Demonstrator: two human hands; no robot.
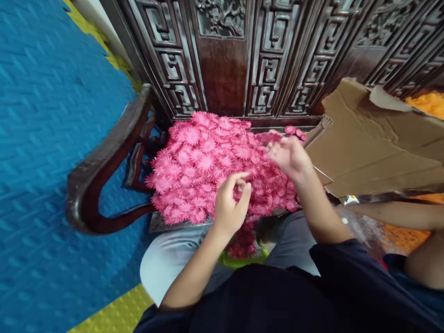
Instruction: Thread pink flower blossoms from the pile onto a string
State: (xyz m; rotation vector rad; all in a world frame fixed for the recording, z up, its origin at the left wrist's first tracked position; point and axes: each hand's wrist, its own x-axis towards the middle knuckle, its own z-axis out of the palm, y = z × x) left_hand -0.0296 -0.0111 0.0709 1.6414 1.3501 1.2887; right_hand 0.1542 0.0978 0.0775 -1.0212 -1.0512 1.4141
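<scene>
A large heap of pink artificial flower heads (204, 162) with spiky petals covers the dark wooden seat. Over the heap's near side, my left hand (231, 203) is closed, its thumb and index finger brought close together. Whatever lies between those fingertips, if anything, is too small to make out. My right hand (289, 157) is raised above the heap's right side, its fingers curled and a little blurred. A motion-smeared pink flower (270, 137) shows at its fingertips and seems to be held there. Behind the right wrist, a thin needle-like rod (323, 174) rests against the cardboard.
A torn cardboard sheet (378, 143) stands on the right. A carved wooden backrest (225, 76) closes off the far side, and a curved armrest (104, 185) the left. Between my knees is a green container (244, 260) with pink flowers. Another person's arm (398, 215) reaches in from the right.
</scene>
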